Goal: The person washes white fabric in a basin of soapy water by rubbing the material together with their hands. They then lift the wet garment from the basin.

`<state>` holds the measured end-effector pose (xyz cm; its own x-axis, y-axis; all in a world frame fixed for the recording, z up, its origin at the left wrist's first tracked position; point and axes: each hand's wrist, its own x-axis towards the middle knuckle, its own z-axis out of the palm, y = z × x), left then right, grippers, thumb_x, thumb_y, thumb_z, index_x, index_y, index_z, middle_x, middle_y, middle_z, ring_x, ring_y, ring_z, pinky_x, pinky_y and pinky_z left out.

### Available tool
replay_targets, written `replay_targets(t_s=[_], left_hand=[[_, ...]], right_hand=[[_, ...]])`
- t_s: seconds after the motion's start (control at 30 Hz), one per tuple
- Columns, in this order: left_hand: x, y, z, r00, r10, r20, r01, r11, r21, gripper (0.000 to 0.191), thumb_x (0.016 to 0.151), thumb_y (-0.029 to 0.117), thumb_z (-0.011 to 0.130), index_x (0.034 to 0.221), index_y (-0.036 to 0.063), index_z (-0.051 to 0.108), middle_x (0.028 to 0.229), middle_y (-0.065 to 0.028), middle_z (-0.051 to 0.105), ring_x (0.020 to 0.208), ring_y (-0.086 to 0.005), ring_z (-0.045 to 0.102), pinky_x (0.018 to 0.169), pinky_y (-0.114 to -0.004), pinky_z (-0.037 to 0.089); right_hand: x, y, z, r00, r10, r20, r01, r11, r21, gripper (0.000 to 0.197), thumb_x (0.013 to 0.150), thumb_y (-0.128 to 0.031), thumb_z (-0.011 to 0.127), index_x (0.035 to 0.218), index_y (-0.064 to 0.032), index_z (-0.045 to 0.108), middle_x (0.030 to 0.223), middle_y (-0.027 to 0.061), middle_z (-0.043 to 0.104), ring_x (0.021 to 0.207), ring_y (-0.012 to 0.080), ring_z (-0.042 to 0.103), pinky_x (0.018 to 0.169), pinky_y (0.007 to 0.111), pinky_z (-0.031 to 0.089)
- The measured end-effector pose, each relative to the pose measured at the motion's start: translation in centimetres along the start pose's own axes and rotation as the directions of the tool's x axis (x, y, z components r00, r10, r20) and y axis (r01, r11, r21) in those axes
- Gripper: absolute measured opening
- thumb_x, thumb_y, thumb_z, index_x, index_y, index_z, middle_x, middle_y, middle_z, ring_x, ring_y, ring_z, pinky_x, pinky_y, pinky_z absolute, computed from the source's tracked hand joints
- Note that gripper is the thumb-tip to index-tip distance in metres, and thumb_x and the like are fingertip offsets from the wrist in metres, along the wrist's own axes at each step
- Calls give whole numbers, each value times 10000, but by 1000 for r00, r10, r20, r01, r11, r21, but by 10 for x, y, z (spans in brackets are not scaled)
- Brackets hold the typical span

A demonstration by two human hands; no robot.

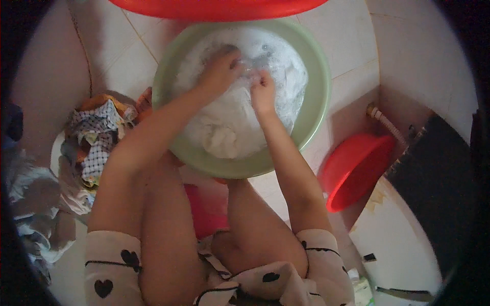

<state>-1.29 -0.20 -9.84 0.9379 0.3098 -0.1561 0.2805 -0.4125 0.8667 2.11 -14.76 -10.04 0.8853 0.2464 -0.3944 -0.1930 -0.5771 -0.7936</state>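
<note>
In front of me a pale green plastic basin (319, 114) holds sudsy water (245, 38) and a soaked white cloth (241, 101). My left hand (224, 69) is bent over the water left of centre, its fingers on a wet part of the cloth. Just to its right, my right hand (264, 88) is closed, knuckles up, on the same stretch of fabric. The hands almost meet, and foam and motion blur hide the fingertips. A bunched, creamier fold of fabric (220, 139) rises above the suds at the near side of the basin.
A red plastic rim (222, 10) borders the basin's far side. To the right, a red basin (358, 172) leans tilted near a ribbed hose (388, 122) and a white appliance or panel (398, 244). Piled clothes (97, 141) lie left on the tiled floor. Something pink (206, 210) shows between my legs.
</note>
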Motion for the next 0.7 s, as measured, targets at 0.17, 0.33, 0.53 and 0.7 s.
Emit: replay_targets(t_s=[0.17, 0.33, 0.53, 0.7], left_hand=[[-46, 95, -34, 919, 370, 136, -360, 928, -96, 175, 799, 247, 604, 889, 98, 599, 834, -93, 608, 703, -293, 588, 609, -396, 470], [-26, 97, -62, 878, 455, 145, -476, 860, 185, 200, 800, 316, 605, 807, 117, 586, 692, -91, 579, 643, -289, 579, 525, -404, 455], [-61, 140, -34, 916, 389, -94, -393, 919, -19, 288, 820, 330, 576, 668, 92, 519, 570, -104, 534, 521, -249, 570, 475, -372, 453], [-48, 85, -32, 994, 100, -43, -108, 947, -302, 282, 838, 324, 536, 738, 64, 575, 680, -149, 599, 571, -304, 590, 525, -410, 454]], right_hand=[[-29, -84, -16, 901, 397, 172, -354, 448, 821, 247, 887, -282, 556, 877, -38, 592, 758, 11, 562, 670, 146, 516, 574, 270, 411], [-75, -124, -15, 851, 404, 336, -492, 386, 780, 359, 909, -378, 496, 1105, -81, 540, 1029, 35, 569, 947, 173, 545, 823, 326, 451], [-76, -104, -42, 893, 417, 168, -371, 473, 799, 417, 926, -379, 454, 1196, -64, 495, 1148, 48, 545, 1048, 185, 525, 868, 336, 434], [-83, -128, -14, 837, 505, 209, -485, 508, 712, 408, 936, -388, 435, 1168, -58, 496, 1119, 52, 556, 1025, 185, 546, 853, 348, 452]])
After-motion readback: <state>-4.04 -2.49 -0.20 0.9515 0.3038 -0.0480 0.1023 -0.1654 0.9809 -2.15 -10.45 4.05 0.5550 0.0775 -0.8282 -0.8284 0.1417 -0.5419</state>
